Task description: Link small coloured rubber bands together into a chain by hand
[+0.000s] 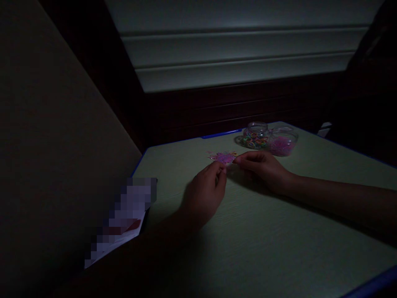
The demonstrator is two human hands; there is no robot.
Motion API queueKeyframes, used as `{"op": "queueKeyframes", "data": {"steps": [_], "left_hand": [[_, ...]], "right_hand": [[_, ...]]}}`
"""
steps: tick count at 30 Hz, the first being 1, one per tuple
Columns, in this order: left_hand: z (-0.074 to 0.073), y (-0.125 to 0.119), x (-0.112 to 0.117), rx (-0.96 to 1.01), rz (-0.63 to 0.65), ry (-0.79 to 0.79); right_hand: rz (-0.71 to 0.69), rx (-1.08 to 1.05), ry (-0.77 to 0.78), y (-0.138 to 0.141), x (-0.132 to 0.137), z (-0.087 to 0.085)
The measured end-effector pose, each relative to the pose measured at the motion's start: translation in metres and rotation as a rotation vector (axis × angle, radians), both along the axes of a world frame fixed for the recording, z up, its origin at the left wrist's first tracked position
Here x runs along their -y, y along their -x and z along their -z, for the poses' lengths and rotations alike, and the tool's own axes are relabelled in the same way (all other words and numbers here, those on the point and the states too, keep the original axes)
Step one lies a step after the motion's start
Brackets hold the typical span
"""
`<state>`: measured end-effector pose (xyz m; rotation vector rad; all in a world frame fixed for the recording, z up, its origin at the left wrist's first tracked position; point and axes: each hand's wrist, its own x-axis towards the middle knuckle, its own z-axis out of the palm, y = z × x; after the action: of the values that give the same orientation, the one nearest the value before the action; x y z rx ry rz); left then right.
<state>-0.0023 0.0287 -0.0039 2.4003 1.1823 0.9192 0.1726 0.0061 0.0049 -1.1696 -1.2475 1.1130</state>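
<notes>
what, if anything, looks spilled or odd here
Nothing clearly stands out. Loose pinkish bits lie on the table outside the left jar and right jar, but mostly in one heap, so probably set out rather than spilled. Both jars seem upright.

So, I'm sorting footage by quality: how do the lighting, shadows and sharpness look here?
Head view: very dim, the left forearm sinking into near black; head view: a soft shadow on the table below the right hand; head view: the colorful pile too small and soft to separate fully; head view: a blocky pixelated patch at left.
</notes>
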Motion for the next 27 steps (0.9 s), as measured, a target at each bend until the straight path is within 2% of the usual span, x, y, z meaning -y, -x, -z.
{"op": "queueKeyframes", "data": {"steps": [7,13,27], "left_hand": [[0.0015,-0.001,0.0004,0.031,0.047,0.035],[0.0011,-0.0017,0.002,-0.049,0.063,0.033],[-0.0041,-0.0015,0.0047,-0.042,0.082,0.015]], "right_hand": [[-0.109,0.001,0.051,-0.0018,-0.0016,0.0018],[-0.111,0.021,0.039,-0.0008,-0.0013,-0.0003],[-0.128,0.023,0.041,-0.0007,-0.002,-0.0001]]}}
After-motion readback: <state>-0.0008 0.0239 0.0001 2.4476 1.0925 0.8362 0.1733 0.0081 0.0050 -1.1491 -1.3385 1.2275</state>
